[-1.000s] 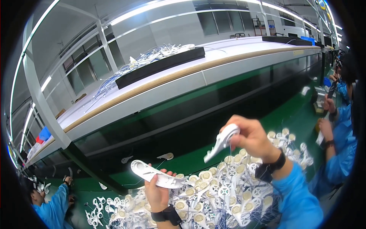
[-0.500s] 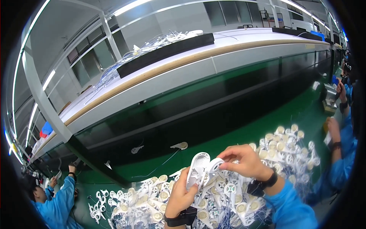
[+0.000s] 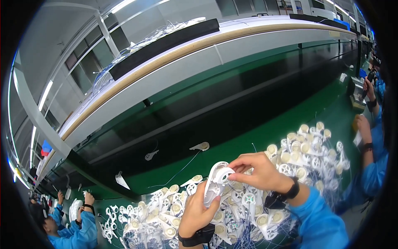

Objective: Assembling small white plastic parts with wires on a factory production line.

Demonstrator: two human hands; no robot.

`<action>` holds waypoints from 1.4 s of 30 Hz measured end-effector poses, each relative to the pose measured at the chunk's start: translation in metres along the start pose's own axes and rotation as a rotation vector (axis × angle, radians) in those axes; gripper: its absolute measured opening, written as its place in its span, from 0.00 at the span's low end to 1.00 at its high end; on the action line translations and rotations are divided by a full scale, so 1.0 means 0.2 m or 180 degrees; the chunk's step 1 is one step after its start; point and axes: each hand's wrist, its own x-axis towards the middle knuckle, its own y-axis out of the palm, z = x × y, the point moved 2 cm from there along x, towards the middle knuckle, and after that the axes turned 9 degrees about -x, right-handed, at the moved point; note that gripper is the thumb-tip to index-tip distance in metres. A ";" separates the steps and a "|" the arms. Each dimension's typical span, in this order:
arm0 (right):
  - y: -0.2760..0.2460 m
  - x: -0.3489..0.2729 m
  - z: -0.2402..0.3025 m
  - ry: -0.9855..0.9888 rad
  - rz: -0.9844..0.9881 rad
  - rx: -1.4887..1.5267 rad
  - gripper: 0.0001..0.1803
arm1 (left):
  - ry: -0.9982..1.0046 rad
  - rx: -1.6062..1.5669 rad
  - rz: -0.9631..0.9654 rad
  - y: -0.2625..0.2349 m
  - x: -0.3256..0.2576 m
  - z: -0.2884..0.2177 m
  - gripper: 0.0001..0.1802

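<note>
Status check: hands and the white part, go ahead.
Left hand grips white round plastic housing. Right hand fingers on its top. Pile of white plastic parts beneath.

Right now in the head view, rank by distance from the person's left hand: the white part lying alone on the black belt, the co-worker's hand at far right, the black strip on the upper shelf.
1. white part, just above the left hand.
2. co-worker's hand, far right.
3. black strip, top, farthest.

one white round-headed plastic housing [image 3: 216,182] held up; dozens of like white plastic parts [image 3: 298,153] heaped; two stray white pieces [image 3: 201,146] on dark belt.
</note>
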 end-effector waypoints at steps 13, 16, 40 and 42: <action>0.00 -0.02 0.01 -0.0285 -0.0378 -0.0511 0.22 | -0.0028 0.0128 -0.0013 0.02 0.00 -0.02 0.18; 0.02 -0.02 0.01 -0.0262 -0.0301 -0.0354 0.26 | -0.0075 0.0034 0.0070 0.02 0.00 -0.02 0.18; 0.13 0.00 0.06 -0.0505 0.0033 -0.0435 0.20 | -0.0086 0.0110 -0.0196 0.01 -0.01 -0.07 0.18; 0.13 0.03 0.06 -0.0370 0.0089 -0.0621 0.21 | 0.0087 -0.0060 -0.0360 -0.01 -0.01 -0.08 0.18</action>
